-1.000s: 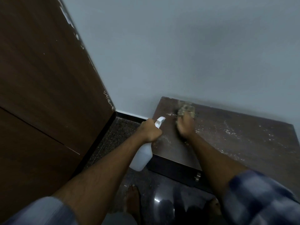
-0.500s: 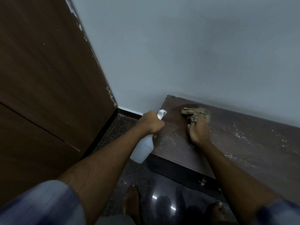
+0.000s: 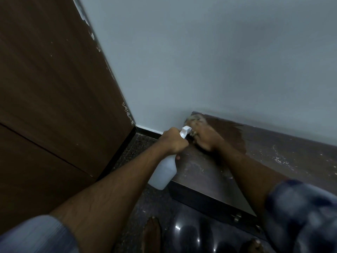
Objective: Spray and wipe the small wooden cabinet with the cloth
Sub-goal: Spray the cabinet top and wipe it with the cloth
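Observation:
The small dark wooden cabinet (image 3: 269,154) stands low against the grey wall, its top speckled with white spots toward the right. My right hand (image 3: 206,138) presses a crumpled beige cloth (image 3: 197,119) onto the cabinet's far left corner; the hand is blurred with motion. A darker, wiped patch spreads to the right of the cloth. My left hand (image 3: 173,141) grips the neck of a white spray bottle (image 3: 164,173), held over the cabinet's left edge with the nozzle pointing toward the cloth.
A tall brown wooden door or wardrobe panel (image 3: 54,106) fills the left side. The dark glossy floor (image 3: 138,148) shows between it and the cabinet. My bare feet (image 3: 151,232) stand in front of the cabinet, whose front has small metal knobs (image 3: 237,217).
My right hand has slid the cloth back left into the far corner of the cabinet top, leaving a darker wiped patch. The left hand holds the bottle in about the same place.

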